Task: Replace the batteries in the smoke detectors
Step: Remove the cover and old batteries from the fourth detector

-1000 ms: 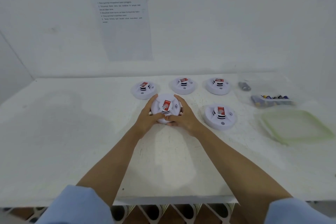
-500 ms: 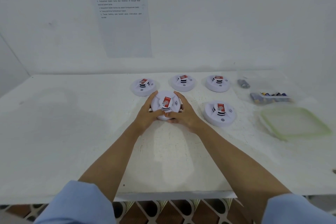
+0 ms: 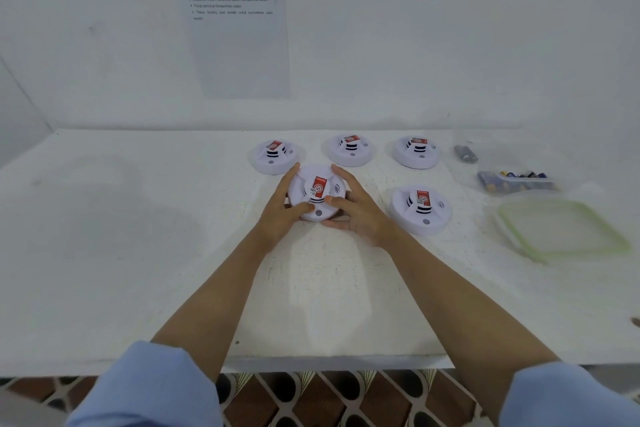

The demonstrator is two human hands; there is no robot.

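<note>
a round white plastic smoke detector point(image 3: 317, 196) with a red label is being grasped from both sides, near the middle of the white table point(image 3: 138, 253). its left edge is being gripped by the left hand point(image 3: 278, 217), with the fingers curled along the far rim and the thumb laid on the near top. its right edge is being gripped the same way by the right hand point(image 3: 360, 215). whether it is being lifted or is resting on the table cannot be told.

4 more detectors of the same kind are being left face up around it. 3 are lined up behind it: the back-left detector point(image 3: 275, 156) just beside the left fingertips, the back-middle detector point(image 3: 351, 149) and the back-right detector point(image 3: 417, 151). the front-right detector point(image 3: 420, 208) is lying near the right hand.

further right, dark batteries point(image 3: 516, 178) are being kept in a clear plastic box, with a blurred grey cell point(image 3: 465, 153) lying apart behind them. a clear lid with a pale green rim point(image 3: 561, 229) is lying flat nearby. a printed paper sheet point(image 3: 235, 28) is being displayed on the wall.
</note>
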